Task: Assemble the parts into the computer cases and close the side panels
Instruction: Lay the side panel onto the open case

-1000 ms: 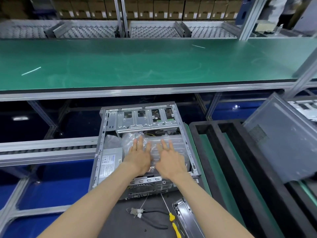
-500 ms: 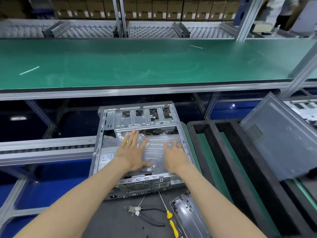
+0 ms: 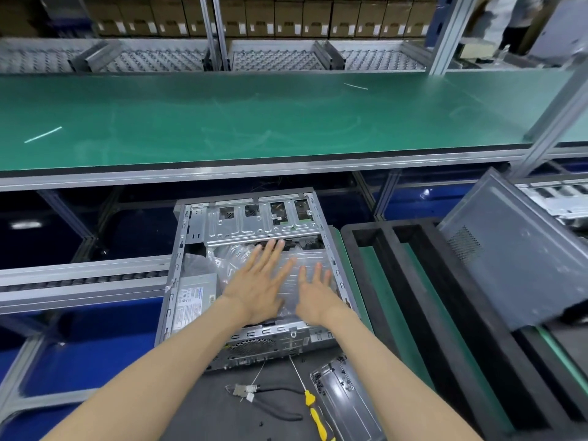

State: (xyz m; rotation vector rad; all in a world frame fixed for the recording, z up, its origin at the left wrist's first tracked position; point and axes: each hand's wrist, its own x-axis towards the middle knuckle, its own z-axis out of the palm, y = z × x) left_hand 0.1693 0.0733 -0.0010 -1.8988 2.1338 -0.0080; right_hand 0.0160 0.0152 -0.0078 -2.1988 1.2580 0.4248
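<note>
An open grey computer case (image 3: pixel 181 281) lies on its side in front of me, with its drive cage (image 3: pixel 261 222) at the far end and a power supply (image 3: pixel 194 300) at the left. A clear plastic bag (image 3: pixel 302 265) of parts lies inside it. My left hand (image 3: pixel 257 284) and my right hand (image 3: pixel 313 294) press flat on the bag with straight, spread fingers. A grey side panel (image 3: pixel 515 253) leans at the right.
A yellow-handled screwdriver (image 3: pixel 313 409), black pliers (image 3: pixel 273 405) and a metal plate (image 3: pixel 346 396) lie on the dark mat near me. Black foam slots (image 3: pixel 397 265) stand to the right. A green bench top (image 3: pixel 254 116) runs across behind the case.
Both hands slid further into the case over the bag; my left hand reached toward the drive cage and the hands spread apart a little.
</note>
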